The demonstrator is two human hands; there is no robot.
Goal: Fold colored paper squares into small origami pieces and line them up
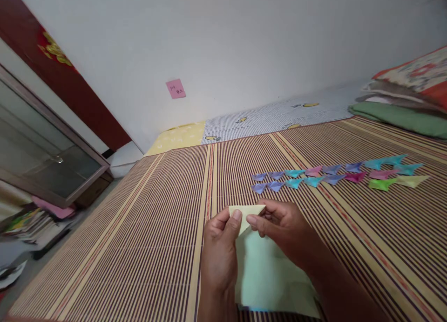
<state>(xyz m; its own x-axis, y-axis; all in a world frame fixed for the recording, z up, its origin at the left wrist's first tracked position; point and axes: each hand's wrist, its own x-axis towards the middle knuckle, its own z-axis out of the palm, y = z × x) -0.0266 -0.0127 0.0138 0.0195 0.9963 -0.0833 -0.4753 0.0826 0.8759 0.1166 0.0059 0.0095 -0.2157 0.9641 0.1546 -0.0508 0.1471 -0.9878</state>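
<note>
A pale yellow sheet of paper (245, 213), folded to a triangle-like shape, is pinched between both hands. My left hand (221, 245) grips its left side, thumb on the front face. On the right side, my right hand (282, 224) holds it with thumb and fingers closed. Below the folded paper lies a stack of pale green paper sheets (272, 275), partly covered by my hands and forearm. Beyond my hands, several small folded paper shapes (312, 181) in purple, blue, pink, green and cream stand in two rows.
A striped bamboo mat (167, 229) spreads under everything. Folded bedding (401, 114) and a patterned pillow (419, 75) are piled at the right. A pink note (175, 88) is on the wall. Beyond the mat's left edge are a glass-fronted cabinet (42, 131) and stacked books (30, 226).
</note>
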